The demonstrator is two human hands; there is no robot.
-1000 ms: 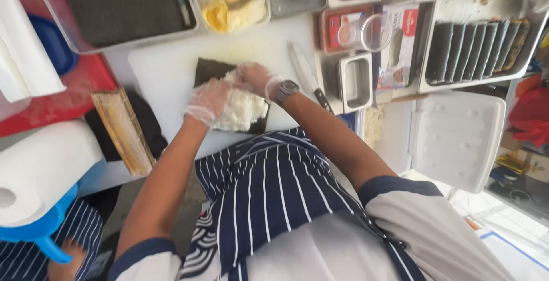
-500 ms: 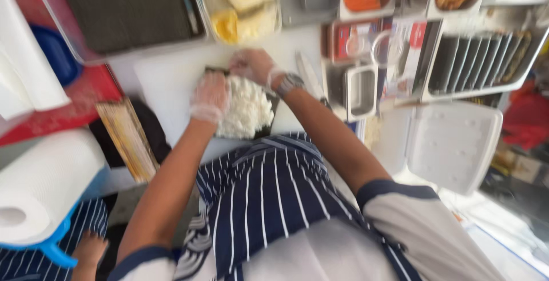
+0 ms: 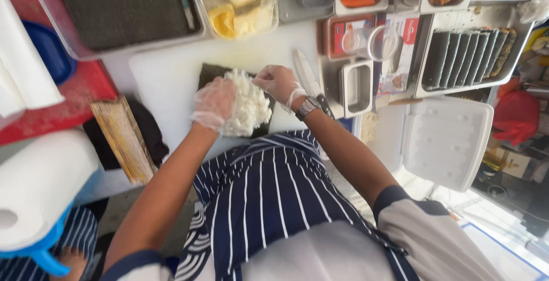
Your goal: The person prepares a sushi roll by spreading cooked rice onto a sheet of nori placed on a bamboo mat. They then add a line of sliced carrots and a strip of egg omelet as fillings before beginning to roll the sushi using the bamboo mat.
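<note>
White rice [image 3: 250,108], heaped on a dark seaweed sheet [image 3: 209,73], itself lying on a white cutting board [image 3: 166,80] on the table. Left hand [image 3: 215,104] in a clear plastic glove, fingers spread and pressed flat against the left side of the rice mound. Right hand [image 3: 278,83], gloved too, pinching at the upper right edge of the rice, fingertips closed on a few grains; a wristwatch [image 3: 307,107] just below it. Both hands touching the rice, near each other, neither gripping anything else. A knife [image 3: 303,74] just right of the right hand, lying along the edge of the board. A bamboo rolling mat [image 3: 122,138] rolled up left of the board, on a dark cloth. Beyond the board, a clear tub of seaweed sheets [image 3: 123,7], a container of yellow slices [image 3: 240,3], a metal tray of finished dark rolls [image 3: 469,52]. Paper towel roll [image 3: 40,186] at the lower left. Open white foam box [image 3: 449,141] at the right.
</note>
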